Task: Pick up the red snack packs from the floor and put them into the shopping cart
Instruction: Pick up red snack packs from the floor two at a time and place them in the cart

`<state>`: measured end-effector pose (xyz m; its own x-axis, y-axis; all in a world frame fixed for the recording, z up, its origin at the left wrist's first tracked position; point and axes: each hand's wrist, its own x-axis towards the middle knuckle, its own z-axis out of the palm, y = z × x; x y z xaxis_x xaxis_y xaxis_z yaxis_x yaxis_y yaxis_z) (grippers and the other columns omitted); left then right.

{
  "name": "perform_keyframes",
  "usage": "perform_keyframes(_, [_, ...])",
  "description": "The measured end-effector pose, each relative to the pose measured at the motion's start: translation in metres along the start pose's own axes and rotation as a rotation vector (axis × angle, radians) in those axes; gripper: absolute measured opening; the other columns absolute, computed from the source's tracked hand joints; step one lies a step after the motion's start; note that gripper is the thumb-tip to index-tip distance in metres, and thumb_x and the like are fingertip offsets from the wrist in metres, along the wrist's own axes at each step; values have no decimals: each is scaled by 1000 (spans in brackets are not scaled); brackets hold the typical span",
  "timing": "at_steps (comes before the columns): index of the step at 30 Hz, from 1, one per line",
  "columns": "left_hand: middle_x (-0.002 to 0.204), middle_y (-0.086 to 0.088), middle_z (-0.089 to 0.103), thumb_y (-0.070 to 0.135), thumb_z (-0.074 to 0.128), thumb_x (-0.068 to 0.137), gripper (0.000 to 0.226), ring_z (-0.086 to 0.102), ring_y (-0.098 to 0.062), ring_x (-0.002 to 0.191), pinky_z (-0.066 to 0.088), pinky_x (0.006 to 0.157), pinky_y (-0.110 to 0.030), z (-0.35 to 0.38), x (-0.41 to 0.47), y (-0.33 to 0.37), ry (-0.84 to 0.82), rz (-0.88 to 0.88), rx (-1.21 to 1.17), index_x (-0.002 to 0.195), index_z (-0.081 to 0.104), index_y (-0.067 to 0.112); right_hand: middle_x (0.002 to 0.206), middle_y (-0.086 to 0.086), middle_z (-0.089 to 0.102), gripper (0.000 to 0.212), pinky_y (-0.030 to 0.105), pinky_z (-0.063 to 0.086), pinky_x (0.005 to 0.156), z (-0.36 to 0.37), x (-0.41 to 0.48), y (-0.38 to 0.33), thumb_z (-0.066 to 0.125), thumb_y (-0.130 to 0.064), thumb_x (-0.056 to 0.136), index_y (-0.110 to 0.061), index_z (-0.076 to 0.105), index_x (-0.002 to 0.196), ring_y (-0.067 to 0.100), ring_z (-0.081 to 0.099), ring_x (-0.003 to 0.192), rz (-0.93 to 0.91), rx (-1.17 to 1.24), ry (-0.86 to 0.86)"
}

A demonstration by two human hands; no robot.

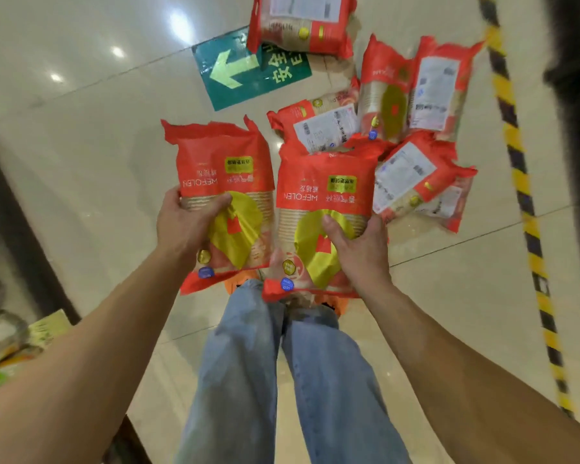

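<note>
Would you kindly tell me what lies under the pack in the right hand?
Floor packs show past the pack's top, their near edges covered; an orange shoe peeks below. The right hand's fingers behind it are hidden.

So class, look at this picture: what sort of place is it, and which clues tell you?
Most likely a shop aisle. Many identical red snack packs lie on the glossy tiled floor, a green arrow sign is stuck to it, and stocked shelving runs along the left edge.
</note>
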<state>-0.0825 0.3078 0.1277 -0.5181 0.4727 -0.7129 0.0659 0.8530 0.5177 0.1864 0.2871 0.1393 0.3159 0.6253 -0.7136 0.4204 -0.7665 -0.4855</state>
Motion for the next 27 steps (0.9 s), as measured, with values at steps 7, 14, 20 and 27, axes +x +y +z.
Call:
perform_keyframes(7, [107,12,76,42,93,78,55,76,-11,95,61,72,-32,-91,-183,130,-123,216,18,126,68,28,127,0,66,81,46,58,101,-147,-150,-89,79,-76,73,-27,56,134,17,67,113,-149,117,82])
perform_keyframes(14, [111,5,79,46,90,81,47,78,-17,96,64,86,-40,-154,-352,227,-266,452,-11,120,70,30,123,-7,70,82,45,58,98,-279,-310,-137,74,-86,69,-35,54,130,19,70,114,-221,282,229])
perform_keyframes(20, [104,2,82,57,88,69,61,79,-23,97,63,90,-44,-168,-471,266,-502,680,51,119,74,25,109,-11,74,58,48,59,95,-350,-447,-110,76,-69,84,-30,59,123,17,73,101,-190,450,475])
perform_keyframes(27, [98,0,84,55,92,72,53,81,-21,89,65,84,-42,-146,-609,263,-862,894,191,112,78,24,104,-15,72,52,36,53,79,-388,-612,-27,72,-67,88,-29,62,122,10,70,96,-127,655,858])
